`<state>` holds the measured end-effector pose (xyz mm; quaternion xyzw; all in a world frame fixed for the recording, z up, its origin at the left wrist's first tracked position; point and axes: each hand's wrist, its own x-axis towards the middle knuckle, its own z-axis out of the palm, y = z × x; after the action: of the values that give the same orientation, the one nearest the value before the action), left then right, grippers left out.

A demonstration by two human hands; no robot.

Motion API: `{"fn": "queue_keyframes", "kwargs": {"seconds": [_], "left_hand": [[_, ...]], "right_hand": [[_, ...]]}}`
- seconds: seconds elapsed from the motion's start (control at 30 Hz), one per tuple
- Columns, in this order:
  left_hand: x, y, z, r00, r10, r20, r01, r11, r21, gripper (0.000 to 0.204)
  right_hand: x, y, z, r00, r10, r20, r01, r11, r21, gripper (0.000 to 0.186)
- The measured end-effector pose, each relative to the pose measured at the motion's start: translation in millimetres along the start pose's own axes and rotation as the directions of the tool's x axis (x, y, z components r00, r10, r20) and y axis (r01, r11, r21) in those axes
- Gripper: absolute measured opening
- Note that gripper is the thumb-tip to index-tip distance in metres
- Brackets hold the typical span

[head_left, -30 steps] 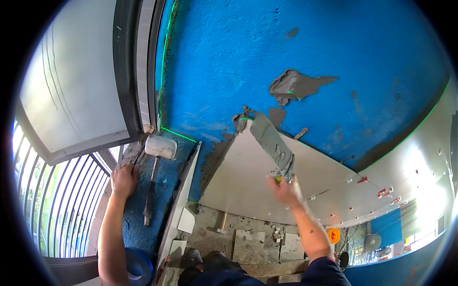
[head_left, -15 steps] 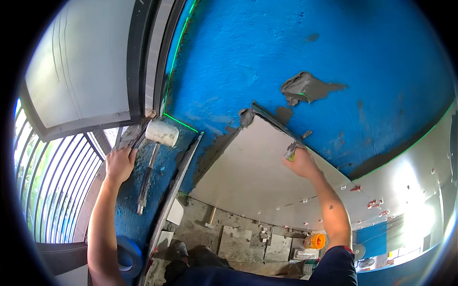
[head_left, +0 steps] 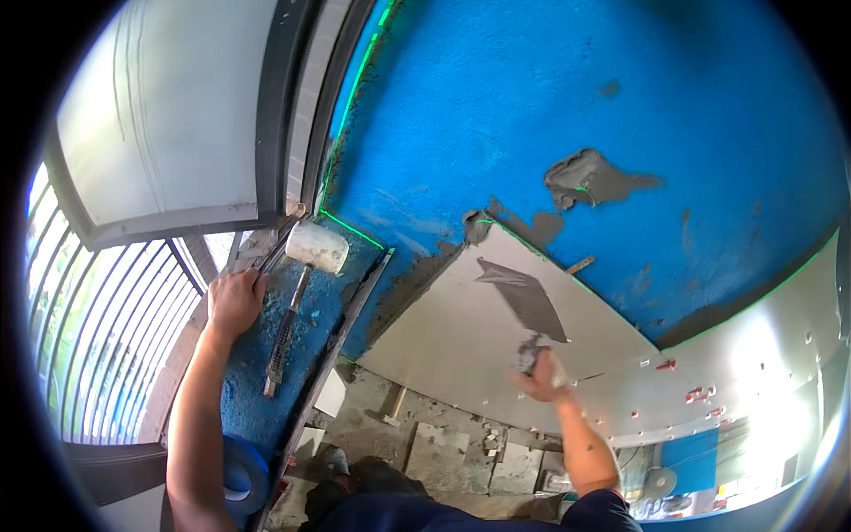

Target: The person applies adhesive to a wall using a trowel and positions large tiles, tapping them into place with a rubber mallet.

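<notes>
Trowel (head_left: 525, 301) with a flat blade smeared in grey mortar lies against a large pale wall tile (head_left: 461, 341), its blade angled up and to the left across the tile's face; the right hand (head_left: 539, 377) is closed around the trowel's handle at the tile's lower middle, the forearm rising from the lower edge of the view; the tile leans against a rough blue-coated wall (head_left: 532, 115), with grey mortar (head_left: 417, 279) showing along its upper left edge and a separate grey mortar patch (head_left: 589, 177) on the blue surface above and to the right; a thin green laser line (head_left: 353, 228) runs across the wall near the tile's top corner; further right, a row of already set pale tiles (head_left: 762, 355) carries small red levelling clips (head_left: 665, 364); the left hand (head_left: 235, 301) rests flat with fingers loosely spread on a blue-coated ledge (head_left: 257, 399) by the window frame (head_left: 275, 115), holding nothing; just beside it lies a white rubber mallet (head_left: 315, 248), its dark handle pointing down along the ledge; a roll of blue tape (head_left: 244, 465) sits near the left elbow; metal window bars (head_left: 89, 346) fill the far left.
</notes>
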<state>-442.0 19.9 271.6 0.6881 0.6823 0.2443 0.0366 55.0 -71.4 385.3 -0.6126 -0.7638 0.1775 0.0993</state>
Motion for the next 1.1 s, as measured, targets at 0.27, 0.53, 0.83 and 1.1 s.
{"fn": "queue_keyframes", "kwargs": {"seconds": [0.27, 0.53, 0.83, 1.1], "left_hand": [[2.2, 6.4, 0.5, 0.999, 0.030, -0.033, -0.025, 0.992, 0.127, 0.032], [3.1, 6.4, -1.1, 0.999, 0.007, 0.037, -0.013, 0.986, 0.168, 0.031], [5.4, 10.8, 1.2, 0.998, -0.004, 0.059, -0.007, 0.983, 0.181, 0.032], [5.3, 9.5, 2.6, 0.998, -0.001, 0.056, -0.010, 0.979, 0.204, 0.031]], "right_hand": [[108.6, -70.9, 135.0, 0.966, 0.102, -0.237, 0.074, 0.770, 0.634, 0.029], [182.6, -59.5, 176.0, 0.898, 0.313, -0.309, 0.190, 0.357, 0.915, 0.017], [173.7, -57.7, 184.4, 0.716, 0.513, -0.473, 0.160, 0.539, 0.827, 0.021], [160.1, -59.2, 183.7, 0.777, 0.476, -0.412, 0.120, 0.531, 0.839, 0.022]]}}
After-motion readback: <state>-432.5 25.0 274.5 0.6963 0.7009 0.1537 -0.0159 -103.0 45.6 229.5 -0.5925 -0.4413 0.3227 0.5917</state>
